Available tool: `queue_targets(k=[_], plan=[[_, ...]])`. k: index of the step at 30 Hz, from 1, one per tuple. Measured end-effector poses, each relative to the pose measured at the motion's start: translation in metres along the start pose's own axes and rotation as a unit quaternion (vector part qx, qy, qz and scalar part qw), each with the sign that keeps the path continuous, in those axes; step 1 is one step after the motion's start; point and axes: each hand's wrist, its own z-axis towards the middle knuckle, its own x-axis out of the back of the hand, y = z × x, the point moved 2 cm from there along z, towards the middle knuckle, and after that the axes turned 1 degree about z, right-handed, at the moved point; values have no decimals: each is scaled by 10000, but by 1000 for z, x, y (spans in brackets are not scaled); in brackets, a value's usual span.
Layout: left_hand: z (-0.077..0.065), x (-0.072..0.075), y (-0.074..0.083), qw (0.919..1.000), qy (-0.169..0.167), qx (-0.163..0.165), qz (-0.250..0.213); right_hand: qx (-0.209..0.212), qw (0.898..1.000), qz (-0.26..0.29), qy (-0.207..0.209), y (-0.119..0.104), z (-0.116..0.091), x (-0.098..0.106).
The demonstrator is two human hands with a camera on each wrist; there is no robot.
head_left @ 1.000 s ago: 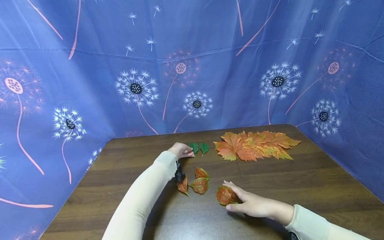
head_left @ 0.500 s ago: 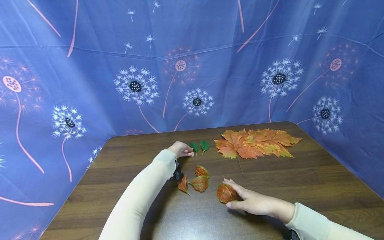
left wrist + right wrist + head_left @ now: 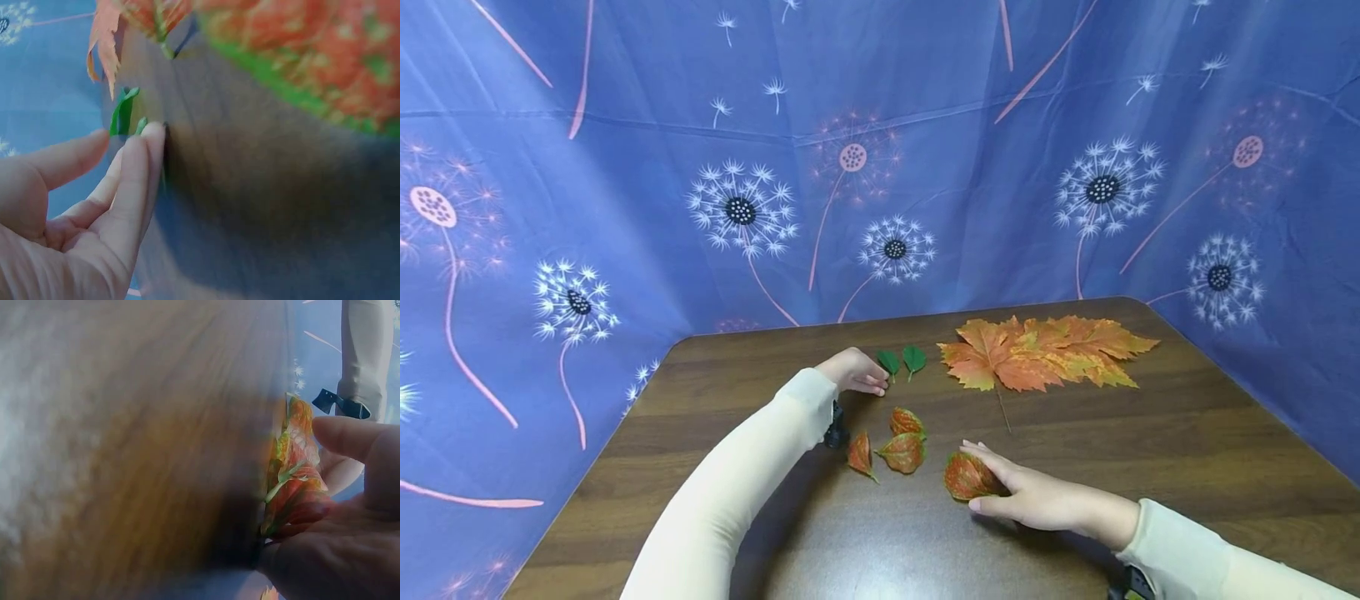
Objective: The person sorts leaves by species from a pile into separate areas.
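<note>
Near the back of the table, my left hand point(image 3: 854, 371) lies beside a small green leaf point(image 3: 888, 361); a second green leaf point(image 3: 913, 358) lies just right of it. In the left wrist view its thumb stands apart from its straight fingers point(image 3: 134, 169), whose tips are by the leaf at the tabletop. My right hand point(image 3: 1033, 496) rests at the front right around a red-orange leaf point(image 3: 967, 477), thumb and extended fingers on either side. The right wrist view shows crinkled red leaves point(image 3: 297, 481) with a green stem beneath that hand; how many is unclear.
Three red-orange leaves with green edges, one a curled leaf point(image 3: 861, 456), lie mid-table. Large orange maple leaves point(image 3: 1037, 354) overlap at the back right, one stem pointing forward. A blue dandelion-print cloth point(image 3: 970, 167) hangs behind the brown wooden table point(image 3: 700, 400).
My left forearm has shifted slightly left, so its black wrist band no longer covers the curled red leaf. The head view has tilted a little. Both hands stay nearly in place.
</note>
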Motion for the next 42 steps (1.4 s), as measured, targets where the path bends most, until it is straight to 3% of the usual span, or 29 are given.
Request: queue_targets(k=[1, 4, 7, 8, 14, 26, 31, 36, 42], plan=[[8, 1, -4, 10000, -13, -60, -49, -2, 10000, 8, 30, -1, 0, 0], [6, -1, -4, 9996, 204, -210, -8, -27, 9999, -18, 162, -1, 0, 1], [0, 0, -3, 9992, 206, -333, 121, -140, 9993, -134, 317, -1, 1, 1], [-10, -2, 1, 9987, 256, -377, 227, -175, 9990, -185, 360, -1, 1, 1], [-14, 3, 2, 9961, 13, -816, 345, -345, 9974, -364, 514, -3, 1, 4], [-29, 1, -13, 9915, -21, -1180, 555, -130, 9977, -221, 626, 1, -3, 8], [-40, 8, -17, 9880, -284, -1129, 1010, -182, 9984, -191, 502, 4, -5, 7], [-55, 16, -21, 9763, -549, -1330, 1615, -165, 9990, -104, 392, 5, -6, 5], [-75, 17, -28, 9680, -890, -1598, 1720, -169, 9992, -93, 339, 5, -5, 5]])
